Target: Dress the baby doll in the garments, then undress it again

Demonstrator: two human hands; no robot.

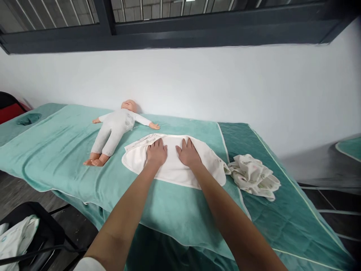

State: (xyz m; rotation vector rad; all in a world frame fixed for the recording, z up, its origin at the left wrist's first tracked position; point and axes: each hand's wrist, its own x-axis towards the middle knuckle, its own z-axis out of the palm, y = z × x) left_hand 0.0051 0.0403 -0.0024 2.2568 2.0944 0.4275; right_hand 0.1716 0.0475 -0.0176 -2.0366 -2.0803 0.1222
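A long massage bed (70, 158) draped in teal towelling fills the view, set against a white wall (225, 86) under a dark window frame. On the bed, to the left, a baby doll (114, 130) in a pale grey suit lies on its back, arms out, head toward the wall. Just right of the doll, apart from it, a white cloth (172, 169) with a printed lining is spread flat on the towelling. Further right, near the cloth's corner, sits a crumpled printed cloth (254, 176). Both of the person's hands rest on the white cloth side by side: the left hand (156, 152) and the right hand (188, 152) lie palm down, fingers extended and flat, each grip open and pressing rather than grasping anything. Judging from this, the step in hand is smoothing the cloth; it would go best with palms kept flat, stroking outward from the middle toward the edges so creases leave rather than bunch.
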